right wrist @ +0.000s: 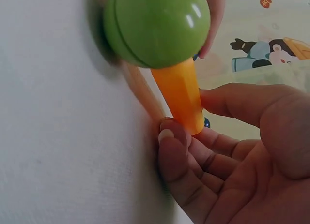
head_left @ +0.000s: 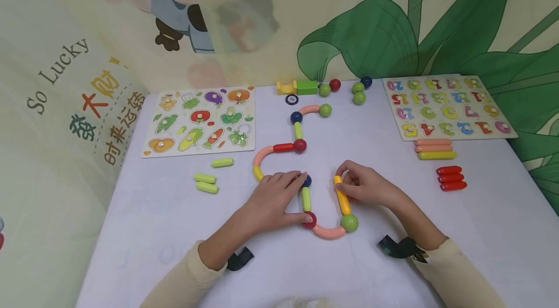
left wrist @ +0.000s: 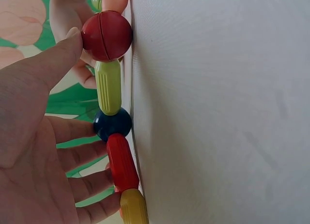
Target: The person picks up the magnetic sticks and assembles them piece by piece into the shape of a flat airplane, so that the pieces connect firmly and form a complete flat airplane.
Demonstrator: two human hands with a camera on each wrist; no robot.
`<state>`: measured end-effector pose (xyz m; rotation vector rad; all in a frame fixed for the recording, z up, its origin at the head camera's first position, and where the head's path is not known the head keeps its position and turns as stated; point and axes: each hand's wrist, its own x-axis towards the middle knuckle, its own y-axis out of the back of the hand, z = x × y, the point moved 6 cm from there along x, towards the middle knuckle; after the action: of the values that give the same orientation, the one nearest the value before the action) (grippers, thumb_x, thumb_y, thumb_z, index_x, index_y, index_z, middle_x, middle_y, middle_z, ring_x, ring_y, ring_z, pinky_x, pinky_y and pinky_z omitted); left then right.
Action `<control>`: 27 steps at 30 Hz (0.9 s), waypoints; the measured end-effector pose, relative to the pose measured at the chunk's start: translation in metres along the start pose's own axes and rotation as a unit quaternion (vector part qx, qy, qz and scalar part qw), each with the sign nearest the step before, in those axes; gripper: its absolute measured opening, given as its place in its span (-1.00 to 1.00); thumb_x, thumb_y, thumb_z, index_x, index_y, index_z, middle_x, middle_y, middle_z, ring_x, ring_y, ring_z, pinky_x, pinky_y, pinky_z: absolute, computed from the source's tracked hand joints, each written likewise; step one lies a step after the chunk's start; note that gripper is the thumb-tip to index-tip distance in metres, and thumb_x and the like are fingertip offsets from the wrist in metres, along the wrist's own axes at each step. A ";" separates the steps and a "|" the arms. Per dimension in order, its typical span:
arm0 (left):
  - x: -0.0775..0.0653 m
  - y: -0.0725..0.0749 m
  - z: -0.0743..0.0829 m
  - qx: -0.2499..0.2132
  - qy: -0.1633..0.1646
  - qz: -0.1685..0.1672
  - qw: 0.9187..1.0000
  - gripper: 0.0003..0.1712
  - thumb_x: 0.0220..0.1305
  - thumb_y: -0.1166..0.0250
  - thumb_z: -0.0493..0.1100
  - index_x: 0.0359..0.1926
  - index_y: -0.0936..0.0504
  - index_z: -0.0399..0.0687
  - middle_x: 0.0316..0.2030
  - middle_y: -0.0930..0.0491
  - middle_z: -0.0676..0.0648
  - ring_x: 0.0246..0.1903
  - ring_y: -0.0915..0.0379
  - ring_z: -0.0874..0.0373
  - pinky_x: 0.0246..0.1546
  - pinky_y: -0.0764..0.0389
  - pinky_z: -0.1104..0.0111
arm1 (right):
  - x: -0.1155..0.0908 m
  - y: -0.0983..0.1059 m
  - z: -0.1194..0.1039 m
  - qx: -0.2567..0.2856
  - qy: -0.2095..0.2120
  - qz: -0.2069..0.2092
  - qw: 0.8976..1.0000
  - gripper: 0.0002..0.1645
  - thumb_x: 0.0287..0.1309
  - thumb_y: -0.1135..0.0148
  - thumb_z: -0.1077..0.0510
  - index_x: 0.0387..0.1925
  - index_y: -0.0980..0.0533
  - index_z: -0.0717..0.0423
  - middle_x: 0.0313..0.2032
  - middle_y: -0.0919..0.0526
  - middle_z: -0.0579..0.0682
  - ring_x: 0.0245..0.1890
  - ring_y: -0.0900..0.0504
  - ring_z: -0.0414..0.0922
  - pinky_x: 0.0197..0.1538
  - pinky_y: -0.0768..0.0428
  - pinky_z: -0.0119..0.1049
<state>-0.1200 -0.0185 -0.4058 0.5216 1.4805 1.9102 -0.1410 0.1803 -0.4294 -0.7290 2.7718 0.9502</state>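
A chain of coloured rods and balls winds over the white table. My left hand [head_left: 271, 203] lies over its middle, thumb against a red ball [left wrist: 107, 36] and fingertips at a blue ball [left wrist: 113, 125] and a red rod [left wrist: 122, 162]. A light green rod [head_left: 306, 200] joins those two balls. From the red ball, a curved pink rod [head_left: 329, 233] runs to a green ball [head_left: 349, 223]. My right hand [head_left: 367, 186] pinches the far end of an orange-yellow rod [head_left: 343, 202], whose near end touches that green ball.
A vegetable puzzle board [head_left: 176, 126] lies back left, a number board [head_left: 430, 114] back right. Loose light green rods [head_left: 205, 178] are at left; red rods [head_left: 451, 178] and pink rods [head_left: 433, 148] at right. Spare balls [head_left: 358, 98] and a green block [head_left: 307, 87] sit near the printed curtain.
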 end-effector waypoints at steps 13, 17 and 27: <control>0.000 0.000 -0.001 -0.008 -0.005 0.007 1.000 0.06 -0.08 0.03 0.55 0.35 -0.13 0.06 0.24 -0.20 -0.01 0.17 -0.13 0.10 0.07 -0.27 0.18 | -0.005 -0.001 -0.002 -0.043 0.008 0.019 0.999 -0.85 0.07 -0.24 0.10 -0.36 -0.44 0.02 -0.67 -0.44 -0.10 -0.68 -0.42 -0.15 -0.60 -0.44 -0.36; 0.000 0.001 -0.002 -0.013 -0.007 0.006 1.000 0.06 -0.08 0.01 0.54 0.35 -0.12 0.06 0.25 -0.19 0.00 0.17 -0.12 0.10 0.07 -0.27 0.20 | -0.005 -0.001 -0.003 -0.041 -0.007 0.023 0.999 -0.86 0.07 -0.24 0.11 -0.39 -0.43 0.03 -0.68 -0.44 -0.08 -0.72 -0.42 -0.14 -0.64 -0.43 -0.34; -0.001 0.000 -0.002 -0.014 -0.002 -0.004 1.000 0.06 -0.08 0.01 0.54 0.36 -0.10 0.07 0.26 -0.18 0.00 0.18 -0.11 0.10 0.08 -0.26 0.19 | -0.003 -0.003 -0.004 -0.076 -0.002 0.048 0.996 -0.80 -0.02 -0.32 0.06 -0.41 -0.45 -0.03 -0.65 -0.42 -0.11 -0.63 -0.39 -0.15 -0.59 -0.39 -0.38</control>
<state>-0.1209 -0.0206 -0.4062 0.5063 1.4498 1.9188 -0.1369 0.1770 -0.4272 -0.6178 2.7773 1.1891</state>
